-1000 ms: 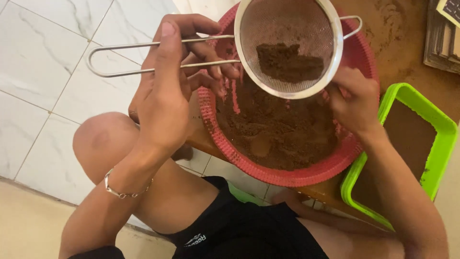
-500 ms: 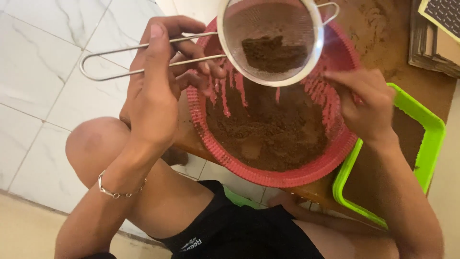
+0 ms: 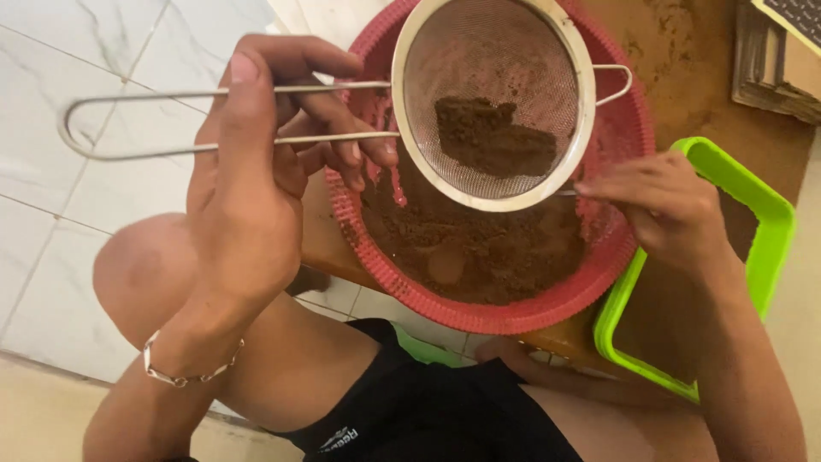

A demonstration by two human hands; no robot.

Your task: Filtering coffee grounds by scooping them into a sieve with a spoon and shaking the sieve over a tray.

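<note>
Holding the wire-handled sieve (image 3: 494, 103) in a closed left hand (image 3: 256, 171) grip above the red basket (image 3: 629, 128) so brown powder (image 3: 492, 137) is dropping inside, the right hand (image 3: 663, 205) is touching, perhaps tapping, its rim.

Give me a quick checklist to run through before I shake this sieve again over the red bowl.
1. Grip on handle: left hand is wrapped around the wire handle of the sieve. Ok.
2. Sieve over bowl: mesh sits above the red bowl, with only its top edge out past the far rim. Ok.
3. Powder left to sift: a brown clump lies in the mesh. Ok.
4. Right hand placement: fingertips at the sieve's rim, over the bowl. Ok.
5. Bowl support: it rests on a brown board, near edge overhanging. Cannot tell if steady.
6. Green tray: beside the bowl, partly under the right arm. Ok.
</note>
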